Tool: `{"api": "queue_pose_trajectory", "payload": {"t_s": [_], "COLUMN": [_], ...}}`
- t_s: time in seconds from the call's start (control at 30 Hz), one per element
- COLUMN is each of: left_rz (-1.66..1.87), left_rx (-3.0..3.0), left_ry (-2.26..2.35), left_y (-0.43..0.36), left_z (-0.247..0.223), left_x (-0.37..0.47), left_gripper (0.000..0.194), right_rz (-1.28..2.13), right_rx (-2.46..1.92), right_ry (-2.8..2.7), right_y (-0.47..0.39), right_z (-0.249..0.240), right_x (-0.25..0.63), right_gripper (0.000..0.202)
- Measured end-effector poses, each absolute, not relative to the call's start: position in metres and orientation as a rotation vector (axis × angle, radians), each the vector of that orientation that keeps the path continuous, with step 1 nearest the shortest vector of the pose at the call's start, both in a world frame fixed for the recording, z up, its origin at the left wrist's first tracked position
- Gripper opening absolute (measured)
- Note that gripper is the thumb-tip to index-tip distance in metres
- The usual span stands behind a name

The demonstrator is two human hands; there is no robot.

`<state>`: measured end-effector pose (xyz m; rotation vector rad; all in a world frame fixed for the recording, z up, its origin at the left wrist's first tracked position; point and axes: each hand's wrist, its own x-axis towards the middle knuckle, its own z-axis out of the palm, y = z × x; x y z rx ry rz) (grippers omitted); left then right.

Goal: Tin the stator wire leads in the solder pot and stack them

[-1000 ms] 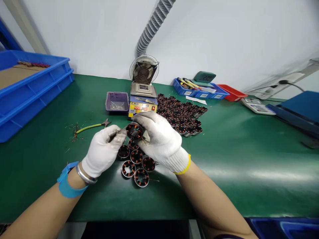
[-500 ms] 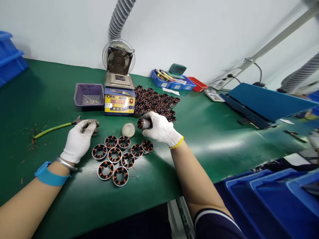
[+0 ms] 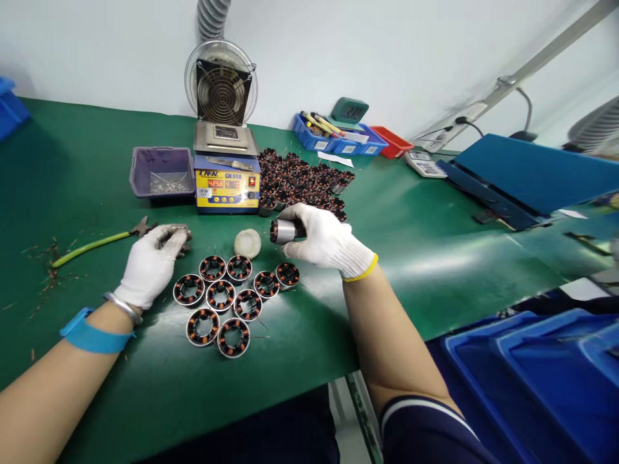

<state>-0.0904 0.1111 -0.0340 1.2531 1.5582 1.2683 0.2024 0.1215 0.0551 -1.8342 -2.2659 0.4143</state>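
Note:
My right hand [image 3: 322, 237], in a white knit glove, grips a motor stator [image 3: 286, 231] on its side above the table; its silver casing and dark end with copper windings face left. My left hand [image 3: 153, 261], gloved with grimy fingertips, is closed, thumb against the curled fingers; whatever it may hold is hidden. Beside it lie diagonal cutters [image 3: 104, 241] with green handles. Between the hands several stators [image 3: 220, 295] stand upright, showing copper coils around open centres, with a pale round cup [image 3: 247, 244] behind them. More stators [image 3: 300, 183] are packed together beyond my right hand.
A yellow-and-blue solder pot [image 3: 227, 183] with digital readouts stands before a fan [image 3: 223, 95]. Left of it is a purple bin [image 3: 162, 173] holding wire clippings. Blue pen trays [image 3: 312, 135], a red tray [image 3: 391, 142], a calculator [image 3: 425, 164] and a blue panel [image 3: 536, 177] lie farther right.
My right hand still holds the stator, now turned more side-on, showing more of its silver casing. My left hand stays closed near the cutters. The camera view has shifted slightly.

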Motion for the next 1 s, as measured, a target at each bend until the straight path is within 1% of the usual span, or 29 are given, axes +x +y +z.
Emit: {"api": "queue_pose_trajectory", "payload": {"t_s": [0.3, 0.53, 0.63, 0.8, 1.0], "left_rz": [1.256, 1.240, 1.226, 1.156, 1.117], "left_rx": [1.315, 1.344, 1.365, 1.389, 1.425], "left_ry": [1.572, 1.586, 1.609, 1.661, 1.698], "left_y": [0.112, 0.112, 0.111, 0.110, 0.111], "left_z": [-0.034, -0.036, -0.034, -0.029, -0.028], "left_x": [-0.091, -0.091, -0.090, -0.088, -0.088], "left_gripper": [0.039, 0.037, 0.038, 0.038, 0.040], "right_rz": [0.417, 0.486, 0.314, -0.103, -0.238], "right_rx": [-1.797, -1.665, -1.581, -1.683, -1.709], "right_ry": [-2.390, -2.286, -2.271, -2.503, -2.637], "right_y": [0.120, 0.120, 0.114, 0.105, 0.109], "right_z": [0.046, 0.051, 0.055, 0.055, 0.049], "right_x": [0.190, 0.197, 0.200, 0.188, 0.171], "right_gripper": [0.055, 0.054, 0.055, 0.049, 0.038]}}
